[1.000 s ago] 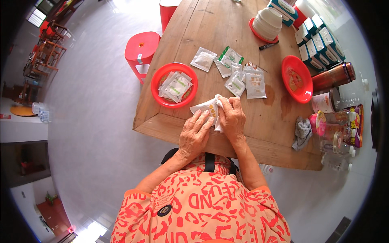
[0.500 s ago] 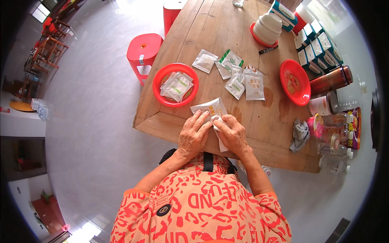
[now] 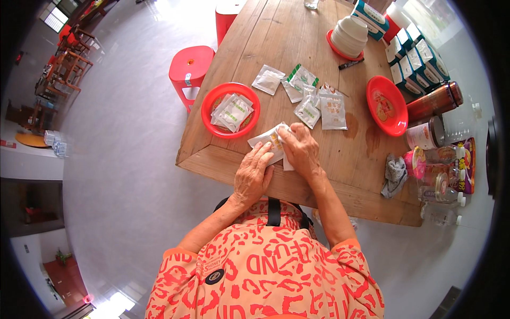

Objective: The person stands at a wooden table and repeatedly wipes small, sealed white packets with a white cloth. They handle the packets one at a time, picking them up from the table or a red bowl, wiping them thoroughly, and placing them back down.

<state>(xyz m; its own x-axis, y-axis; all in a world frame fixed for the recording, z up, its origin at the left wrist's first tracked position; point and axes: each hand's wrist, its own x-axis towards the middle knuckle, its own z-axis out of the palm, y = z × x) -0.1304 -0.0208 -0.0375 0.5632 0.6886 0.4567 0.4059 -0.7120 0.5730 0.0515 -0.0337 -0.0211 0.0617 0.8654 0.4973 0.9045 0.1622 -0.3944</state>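
On the near edge of the wooden table [image 3: 239,165] lies a white sachet [image 3: 268,136] with yellow print. My left hand [image 3: 252,174] rests on its near side, fingers stretched out and pressing it flat. Bent fingers of my right hand [image 3: 302,150] grip a crumpled white tissue [image 3: 287,164] against the sachet's far right part; the hand hides much of the tissue. Just left stands a red basin [image 3: 205,116] with several white and green sachets [image 3: 234,112] inside. Beyond my hands lie a plain white sachet [image 3: 268,80], green-and-white sachets [image 3: 307,112] and an upright-printed white sachet [image 3: 333,112].
To the right are a red plate [image 3: 401,117], a grey cloth [image 3: 394,178], clear bottles [image 3: 442,213], a jar [image 3: 419,136] and a red flask [image 3: 435,103]. White bowls [image 3: 350,34] and tissue packs [image 3: 419,69] stand farther back. Red stools [image 3: 190,59] flank the left edge.
My right hand has slid up and away from me across the sachet, taking the tissue along. My left hand has stayed almost in place on the sachet.
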